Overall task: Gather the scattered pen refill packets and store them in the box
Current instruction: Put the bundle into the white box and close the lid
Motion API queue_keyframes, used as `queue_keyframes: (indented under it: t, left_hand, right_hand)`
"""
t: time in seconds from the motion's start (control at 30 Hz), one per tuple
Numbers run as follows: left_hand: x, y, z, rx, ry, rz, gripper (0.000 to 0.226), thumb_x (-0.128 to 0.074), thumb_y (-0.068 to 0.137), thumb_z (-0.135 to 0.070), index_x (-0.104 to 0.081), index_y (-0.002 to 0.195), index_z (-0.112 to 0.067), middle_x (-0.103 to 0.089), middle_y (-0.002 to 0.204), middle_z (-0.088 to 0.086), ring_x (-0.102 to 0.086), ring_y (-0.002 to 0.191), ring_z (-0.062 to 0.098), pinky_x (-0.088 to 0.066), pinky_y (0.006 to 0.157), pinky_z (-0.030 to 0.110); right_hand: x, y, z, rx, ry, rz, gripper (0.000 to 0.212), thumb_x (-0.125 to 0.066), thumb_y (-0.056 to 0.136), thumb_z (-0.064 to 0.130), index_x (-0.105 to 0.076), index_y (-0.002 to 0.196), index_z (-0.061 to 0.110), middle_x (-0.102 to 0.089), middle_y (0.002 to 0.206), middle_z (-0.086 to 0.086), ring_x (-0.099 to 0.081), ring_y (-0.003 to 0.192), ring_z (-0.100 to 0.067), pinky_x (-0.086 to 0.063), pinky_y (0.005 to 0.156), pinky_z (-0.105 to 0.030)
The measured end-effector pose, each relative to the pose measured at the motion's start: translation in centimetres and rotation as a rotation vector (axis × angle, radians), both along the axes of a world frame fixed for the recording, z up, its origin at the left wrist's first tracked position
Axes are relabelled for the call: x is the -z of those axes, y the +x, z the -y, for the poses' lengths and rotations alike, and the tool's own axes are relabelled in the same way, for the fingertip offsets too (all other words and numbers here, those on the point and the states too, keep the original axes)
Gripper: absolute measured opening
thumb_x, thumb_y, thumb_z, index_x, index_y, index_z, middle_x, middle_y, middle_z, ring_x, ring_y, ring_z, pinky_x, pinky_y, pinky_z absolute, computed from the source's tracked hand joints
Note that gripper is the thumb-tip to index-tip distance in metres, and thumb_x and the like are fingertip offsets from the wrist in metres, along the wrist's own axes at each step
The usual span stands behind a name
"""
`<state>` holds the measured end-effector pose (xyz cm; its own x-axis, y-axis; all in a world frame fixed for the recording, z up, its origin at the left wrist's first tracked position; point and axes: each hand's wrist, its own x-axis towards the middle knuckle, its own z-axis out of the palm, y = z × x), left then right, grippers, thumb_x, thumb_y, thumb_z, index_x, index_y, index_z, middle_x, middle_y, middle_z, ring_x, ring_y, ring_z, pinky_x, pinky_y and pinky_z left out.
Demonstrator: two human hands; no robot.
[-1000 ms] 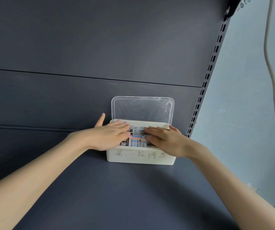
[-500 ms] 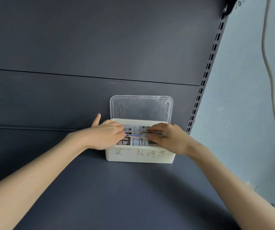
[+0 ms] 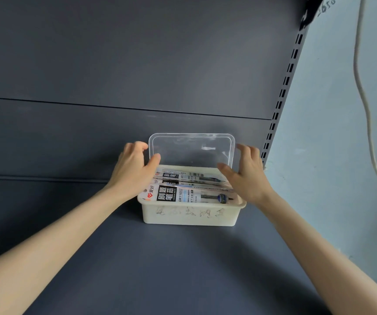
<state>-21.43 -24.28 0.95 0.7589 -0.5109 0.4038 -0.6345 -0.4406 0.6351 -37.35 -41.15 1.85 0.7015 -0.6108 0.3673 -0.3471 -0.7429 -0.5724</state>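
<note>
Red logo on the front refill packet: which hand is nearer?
Left. The left hand sits just above the red logo at the box's left end; the right hand is at the opposite end, by the lid's right edge.

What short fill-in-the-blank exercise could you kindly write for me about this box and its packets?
1. The pen refill packets lie ____ the cream box.
2. The box's clear lid is ____, not shut.
3. The left hand is at the lid's ____ edge, and the right hand is at the opposite one.
Missing words: inside; open; left.
</note>
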Motion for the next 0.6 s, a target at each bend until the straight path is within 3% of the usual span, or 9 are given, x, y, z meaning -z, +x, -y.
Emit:
queue_keyframes:
  t: [0.1, 0.17, 0.23, 0.3, 0.43, 0.5, 0.57, 0.6]
  left_hand:
    - [-0.1, 0.2, 0.4, 0.037, -0.013, -0.251, 0.055, -0.036, 0.096, -0.044, -0.034, 0.140, -0.011, -0.053, 0.124, 0.002, -0.048, 0.119, 0.021, -0.036, 0.094, 0.035]
    - [0.0, 0.4, 0.5, 0.103, -0.081, -0.358, 0.050, -0.033, 0.096, -0.049, -0.045, 0.128, -0.013, -0.058, 0.120, 0.006, -0.053, 0.116, 0.024, -0.038, 0.096, 0.039]
    - [0.1, 0.4, 0.3, 0.122, -0.149, -0.372, 0.039, -0.032, 0.095, -0.052, -0.049, 0.107, -0.019, -0.060, 0.113, 0.004, -0.056, 0.108, 0.021, -0.039, 0.100, 0.044]
    - [-0.1, 0.3, 0.0, 0.121, -0.234, -0.367, 0.033, -0.032, 0.094, -0.054, -0.047, 0.103, -0.027, -0.060, 0.107, -0.001, -0.057, 0.111, 0.022, -0.040, 0.103, 0.045]
    - [-0.9, -0.3, -1.1, 0.151, -0.297, -0.320, 0.038, -0.029, 0.088, -0.062, -0.054, 0.087, -0.034, -0.058, 0.098, -0.018, -0.055, 0.113, 0.018, -0.040, 0.105, 0.044]
    - [-0.7, -0.7, -1.7, 0.152, -0.269, -0.281, 0.040, -0.028, 0.092, -0.057, -0.055, 0.084, -0.028, -0.060, 0.102, -0.011, -0.054, 0.114, 0.018, -0.039, 0.105, 0.043]
    - [-0.2, -1.4, -2.4, 0.154, -0.239, -0.248, 0.043, -0.029, 0.095, -0.054, -0.054, 0.084, -0.020, -0.060, 0.102, -0.006, -0.053, 0.110, 0.017, -0.039, 0.101, 0.037]
    - [0.1, -1.8, -2.7, 0.148, -0.217, -0.233, 0.045, -0.029, 0.097, -0.051, -0.055, 0.087, -0.016, -0.059, 0.102, -0.004, -0.053, 0.107, 0.017, -0.039, 0.095, 0.032]
  right_hand:
    - [0.3, 0.1, 0.3, -0.071, 0.241, 0.000, 0.071, -0.053, 0.093, 0.038, -0.014, 0.147, 0.013, -0.027, 0.150, -0.005, -0.035, 0.134, -0.026, -0.031, 0.111, -0.040]
    - [0.6, 0.2, 0.1, -0.117, 0.375, 0.058, 0.067, -0.054, 0.093, 0.035, -0.016, 0.145, 0.015, -0.040, 0.141, 0.001, -0.047, 0.127, -0.022, -0.039, 0.106, -0.040]
    - [0.5, 0.2, -0.1, -0.109, 0.415, 0.111, 0.072, -0.053, 0.093, 0.038, -0.012, 0.148, 0.016, -0.044, 0.130, 0.006, -0.050, 0.119, -0.018, -0.041, 0.100, -0.035]
    - [0.1, -0.1, -0.2, -0.060, 0.410, 0.168, 0.075, -0.050, 0.092, 0.047, -0.011, 0.149, 0.017, -0.046, 0.124, 0.006, -0.050, 0.111, -0.016, -0.038, 0.096, -0.032]
    - [-1.0, -0.9, -0.7, -0.031, 0.453, 0.236, 0.076, -0.042, 0.079, 0.072, -0.039, 0.134, 0.019, -0.054, 0.121, 0.003, -0.054, 0.115, -0.021, -0.038, 0.105, -0.043]
    - [-1.5, -1.6, -1.6, -0.026, 0.430, 0.231, 0.079, -0.039, 0.076, 0.074, -0.051, 0.120, 0.011, -0.059, 0.119, -0.008, -0.055, 0.112, -0.029, -0.040, 0.103, -0.049]
    - [-1.6, -2.1, -2.1, -0.017, 0.360, 0.200, 0.078, -0.040, 0.090, 0.059, -0.050, 0.119, -0.013, -0.054, 0.120, -0.034, -0.049, 0.111, -0.049, -0.038, 0.100, -0.059]
    - [-1.4, -2.3, -2.3, -0.014, 0.316, 0.173, 0.072, -0.040, 0.095, 0.050, -0.046, 0.119, -0.018, -0.052, 0.121, -0.037, -0.048, 0.112, -0.049, -0.038, 0.099, -0.059]
